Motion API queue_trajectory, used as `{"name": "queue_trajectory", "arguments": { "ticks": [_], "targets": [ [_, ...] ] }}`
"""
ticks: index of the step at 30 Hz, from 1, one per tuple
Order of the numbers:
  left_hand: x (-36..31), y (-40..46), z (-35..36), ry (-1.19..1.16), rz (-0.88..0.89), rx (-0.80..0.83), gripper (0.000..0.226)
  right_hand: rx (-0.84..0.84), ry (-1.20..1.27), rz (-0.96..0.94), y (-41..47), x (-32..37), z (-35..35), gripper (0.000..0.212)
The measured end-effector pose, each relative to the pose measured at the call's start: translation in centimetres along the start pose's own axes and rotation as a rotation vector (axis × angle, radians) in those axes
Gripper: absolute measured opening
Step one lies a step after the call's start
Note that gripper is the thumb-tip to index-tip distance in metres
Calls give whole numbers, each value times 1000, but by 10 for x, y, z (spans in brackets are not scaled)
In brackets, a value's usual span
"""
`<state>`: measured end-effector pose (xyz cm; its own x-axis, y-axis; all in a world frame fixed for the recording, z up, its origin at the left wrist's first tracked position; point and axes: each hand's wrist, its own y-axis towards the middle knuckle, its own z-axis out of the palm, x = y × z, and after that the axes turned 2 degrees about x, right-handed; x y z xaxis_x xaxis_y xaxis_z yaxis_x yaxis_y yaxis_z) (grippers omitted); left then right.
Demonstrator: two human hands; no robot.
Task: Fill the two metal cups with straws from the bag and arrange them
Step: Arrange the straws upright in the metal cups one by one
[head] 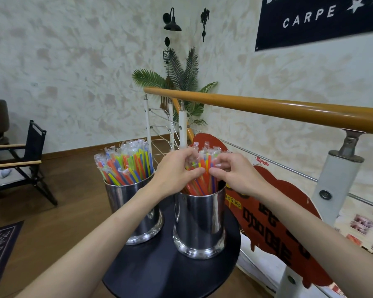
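Straws [127,166] already fill the left cup [138,211]; we grip the right cup's [199,224] bundle [204,168] with left hand [177,171] and right hand [235,175], arranging.

You're in a coffee shop: a red sign [265,214] reading "Shop", steel cups of wrapped straws [127,162], a folding chair [24,164] and a wall banner [317,18]

Two steel cups [199,224] upright, straws [127,164] (wrapped) inside.
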<state>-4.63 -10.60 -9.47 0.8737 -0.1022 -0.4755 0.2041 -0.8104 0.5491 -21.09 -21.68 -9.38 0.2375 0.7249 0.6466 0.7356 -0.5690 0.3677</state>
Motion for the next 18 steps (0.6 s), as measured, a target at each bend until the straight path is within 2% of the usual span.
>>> {"name": "queue_trajectory", "arguments": {
  "ticks": [5,10,12,18],
  "targets": [
    [2,-3,-3,-95,-10,41,16,-3,48,2,-2,0,1,6],
    [5,-2,-4,-249,-74,94,29,-16,0,15,-2,-2,3,13],
    [4,-3,-6,-303,-81,110,30,-9,-14,11,-3,-1,3,9],
    [5,-5,-7,-365,-103,146,34,51,-26,40,-5,-1,-1,13]
  ]
}}
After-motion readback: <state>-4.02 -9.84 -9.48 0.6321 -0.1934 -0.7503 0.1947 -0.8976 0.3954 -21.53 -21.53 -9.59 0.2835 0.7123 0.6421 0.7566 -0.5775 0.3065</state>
